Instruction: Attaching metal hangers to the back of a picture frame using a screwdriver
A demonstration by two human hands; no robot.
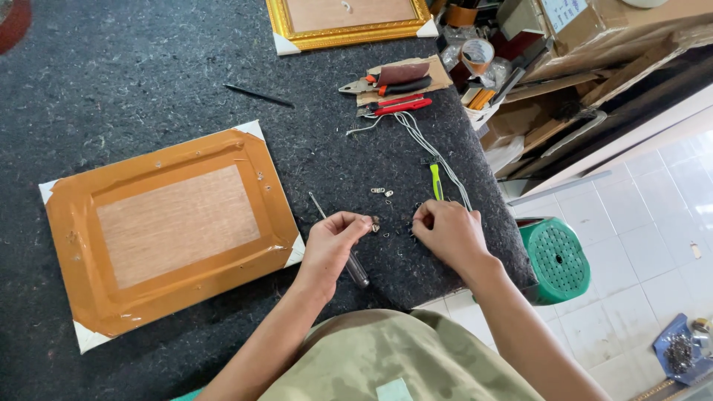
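Left hand (332, 241) pinching a small metal hanger (375, 221) with screwdriver (338, 239) underneath, right hand (445, 230) fingers pressed together on felt table (148, 82), taped frame (171, 226) just beside.

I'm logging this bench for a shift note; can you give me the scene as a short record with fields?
surface: dark felt-covered table
left hand: holds a screwdriver, fingertips pinch a small metal hanger
right hand: fingers down on the felt beside small hardware
nearby left: picture frame, lying back up, sealed with brown tape
behind hands: pliers, wire
floor: green stool
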